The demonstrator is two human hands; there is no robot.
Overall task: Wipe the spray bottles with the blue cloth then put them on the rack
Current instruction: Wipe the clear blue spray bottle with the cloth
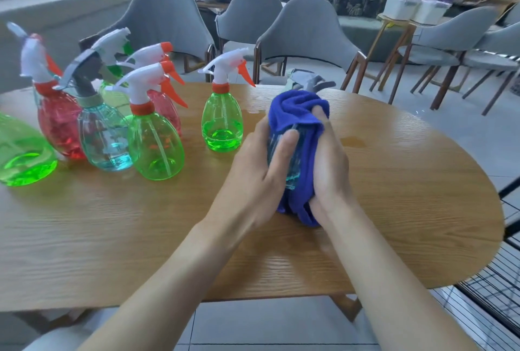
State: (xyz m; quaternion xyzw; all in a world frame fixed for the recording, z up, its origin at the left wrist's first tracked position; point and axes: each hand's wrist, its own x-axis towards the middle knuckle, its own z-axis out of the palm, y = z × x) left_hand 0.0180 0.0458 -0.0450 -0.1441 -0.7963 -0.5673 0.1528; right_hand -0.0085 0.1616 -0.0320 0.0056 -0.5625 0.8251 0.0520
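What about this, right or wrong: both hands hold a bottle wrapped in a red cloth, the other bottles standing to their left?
The cloth around the bottle is blue, not red, as the head view shows; the rest holds.

Bare hands and forearms of a person, seen from above

The left hand (257, 173) and right hand (330, 164) join slim, uncovered forearms (174, 271) that run to the lower edge. Pale whitish fabric (47, 336), possibly clothing, fills the lower left corner.
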